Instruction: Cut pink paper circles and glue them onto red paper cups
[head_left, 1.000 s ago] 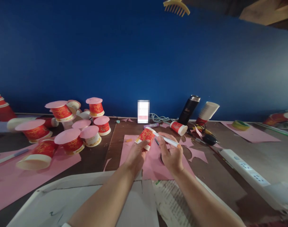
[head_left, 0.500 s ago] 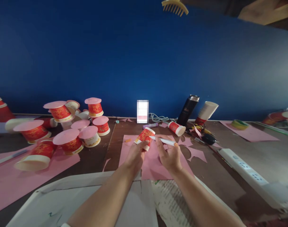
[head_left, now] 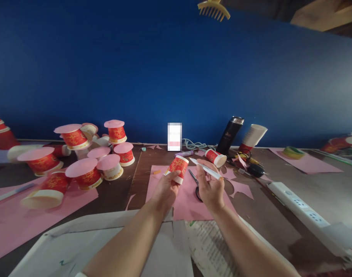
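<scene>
My left hand [head_left: 165, 188] grips a small red paper cup [head_left: 177, 167] with gold print, tilted with its base up and to the right. A white glue tube [head_left: 208, 169] with an orange cap end is held in my right hand [head_left: 210, 188], its tip a short way to the right of the cup's base. Both hands hover over a pink paper sheet [head_left: 184, 200] on the dark table. Black-handled scissors [head_left: 196, 184] lie on that sheet between my hands.
Several red cups topped with pink paper discs [head_left: 85, 169] crowd the left side. Another red cup [head_left: 216, 157] lies on its side behind my right hand, near a black flask [head_left: 230, 132]. A white power strip [head_left: 302, 209] runs along the right. A white tray [head_left: 106, 246] sits nearest me.
The tube's tip has drawn back from the cup's base and lifted slightly, uncovering the scissors on the pink sheet. The cup stays in my left hand.
</scene>
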Available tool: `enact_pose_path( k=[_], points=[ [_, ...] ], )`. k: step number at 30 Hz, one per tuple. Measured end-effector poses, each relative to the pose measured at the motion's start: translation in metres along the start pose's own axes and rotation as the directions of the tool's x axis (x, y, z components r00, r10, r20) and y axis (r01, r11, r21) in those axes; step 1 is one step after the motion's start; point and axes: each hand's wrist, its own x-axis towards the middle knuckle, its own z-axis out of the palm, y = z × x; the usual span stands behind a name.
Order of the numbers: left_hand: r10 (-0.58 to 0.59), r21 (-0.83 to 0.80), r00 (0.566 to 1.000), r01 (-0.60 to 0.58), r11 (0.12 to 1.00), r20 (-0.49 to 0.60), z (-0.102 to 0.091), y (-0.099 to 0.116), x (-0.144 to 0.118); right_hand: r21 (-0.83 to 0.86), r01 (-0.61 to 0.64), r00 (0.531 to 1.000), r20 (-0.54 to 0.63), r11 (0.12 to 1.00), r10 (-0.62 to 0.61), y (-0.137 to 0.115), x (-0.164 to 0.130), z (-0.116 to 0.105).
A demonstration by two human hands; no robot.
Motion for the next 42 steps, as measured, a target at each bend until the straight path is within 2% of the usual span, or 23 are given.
enact_pose_path(
  k=[3,16,20,25,28,33,38,42],
  points=[
    [-0.025,-0.042,1.0,0.025,0.999,-0.002,0.001,0.003,-0.001,0.058,-0.024,1.0,0.002,0.998,0.024,0.0,-0.001,0.001],
    [-0.027,-0.109,0.999,0.022,0.994,-0.043,0.004,0.006,-0.002,0.088,0.08,0.996,0.039,0.993,-0.084,-0.003,-0.002,0.003],
    [0.013,-0.037,0.999,-0.011,0.999,0.032,0.0,0.003,-0.001,0.157,-0.012,0.998,0.057,0.988,0.003,-0.006,-0.004,0.004],
    [0.143,0.111,0.975,-0.163,0.98,0.17,-0.007,-0.002,0.003,0.232,-0.105,0.994,0.06,0.967,0.093,-0.007,-0.006,0.004],
    [0.178,0.157,0.962,-0.212,0.965,0.207,-0.009,-0.003,0.003,0.185,-0.068,0.997,0.057,0.98,0.058,-0.006,-0.004,0.003],
    [0.179,0.14,0.959,-0.213,0.967,0.218,-0.004,-0.003,0.001,0.097,0.058,0.996,0.064,0.994,-0.065,-0.007,-0.001,0.001],
    [0.102,0.024,0.979,-0.108,0.994,0.179,-0.002,0.003,0.0,0.107,0.009,0.998,0.054,0.994,-0.014,-0.009,-0.003,0.004],
    [0.06,-0.102,0.997,-0.056,0.993,0.043,-0.002,0.01,0.001,0.171,-0.06,0.997,0.065,0.983,0.049,-0.009,-0.004,0.004]
  ],
)
